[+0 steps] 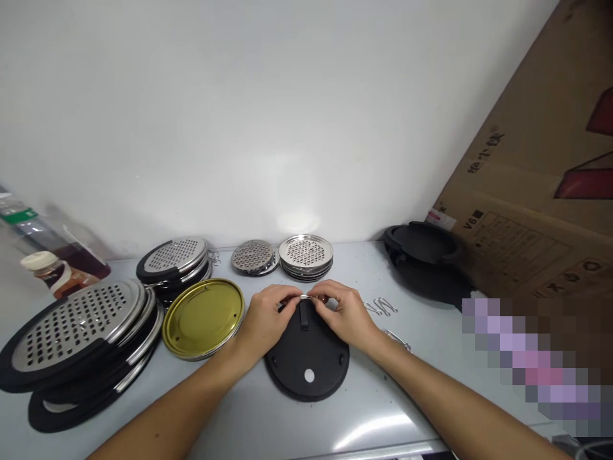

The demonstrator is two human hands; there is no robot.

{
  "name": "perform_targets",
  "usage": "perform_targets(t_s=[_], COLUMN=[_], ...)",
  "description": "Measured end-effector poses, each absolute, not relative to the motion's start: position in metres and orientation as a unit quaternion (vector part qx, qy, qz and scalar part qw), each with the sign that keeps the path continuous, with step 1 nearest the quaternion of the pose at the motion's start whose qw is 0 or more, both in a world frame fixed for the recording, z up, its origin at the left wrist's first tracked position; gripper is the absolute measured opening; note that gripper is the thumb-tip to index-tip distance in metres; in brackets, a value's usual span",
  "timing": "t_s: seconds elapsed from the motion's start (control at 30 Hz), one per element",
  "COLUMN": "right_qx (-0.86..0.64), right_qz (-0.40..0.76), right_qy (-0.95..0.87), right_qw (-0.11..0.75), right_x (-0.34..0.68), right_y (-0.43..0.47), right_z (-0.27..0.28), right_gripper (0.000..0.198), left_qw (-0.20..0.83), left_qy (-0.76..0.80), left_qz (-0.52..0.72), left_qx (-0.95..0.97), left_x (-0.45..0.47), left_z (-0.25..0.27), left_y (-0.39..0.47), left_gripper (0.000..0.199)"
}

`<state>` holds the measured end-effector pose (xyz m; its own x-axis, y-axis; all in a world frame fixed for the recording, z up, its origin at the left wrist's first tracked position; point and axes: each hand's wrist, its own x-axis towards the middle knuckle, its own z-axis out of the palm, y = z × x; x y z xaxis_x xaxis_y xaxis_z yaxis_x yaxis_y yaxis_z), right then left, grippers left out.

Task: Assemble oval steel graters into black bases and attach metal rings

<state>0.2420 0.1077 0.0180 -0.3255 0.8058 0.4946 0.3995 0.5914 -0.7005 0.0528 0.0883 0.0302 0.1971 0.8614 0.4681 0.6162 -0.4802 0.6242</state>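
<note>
A black round plate point(306, 364) lies on the table in front of me, with a white dot, small pegs near its edge and a raised black tab at its far end. At that tab, my left hand point(269, 313) and my right hand point(345, 314) are pinched closed on the two ends of a small metal wire piece point(306, 296). Fingertips partly cover the wire, so its full shape is hidden. Bent wire pieces point(383, 306) lie just beyond my right hand. Close to my left wrist is a stack of discs topped by a gold-coloured plate point(204, 317).
Perforated metal discs with black rims point(76, 326) are stacked at left, near bottles point(45, 265). Against the wall stand grater-like discs point(253, 255) and a stack of silver perforated discs point(306, 252). Black round parts point(426, 246) and a cardboard box point(536, 211) are at right.
</note>
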Motion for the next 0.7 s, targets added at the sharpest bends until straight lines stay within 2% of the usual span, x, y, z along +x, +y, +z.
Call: perform_targets(t_s=[0.23,0.4,0.7], right_qx=[-0.377,-0.388,-0.401], right_qz=[0.201,0.223,0.237], right_qy=[-0.801,-0.790,-0.784], right_qw=[0.420,0.418,0.410], right_x=[0.239,0.236,0.235], right_y=[0.107,0.110,0.110], right_z=[0.012,0.009,0.008], right_gripper=[0.023,0.028,0.026], left_qw=[0.139,0.133,0.126], left_qy=[0.488,0.497,0.500], left_qz=[0.388,0.384,0.376], left_qx=[0.770,0.767,0.770], left_x=[0.053,0.053,0.053], left_z=[0.024,0.022,0.020], left_y=[0.088,0.089,0.089], left_gripper=[0.018,0.018,0.017])
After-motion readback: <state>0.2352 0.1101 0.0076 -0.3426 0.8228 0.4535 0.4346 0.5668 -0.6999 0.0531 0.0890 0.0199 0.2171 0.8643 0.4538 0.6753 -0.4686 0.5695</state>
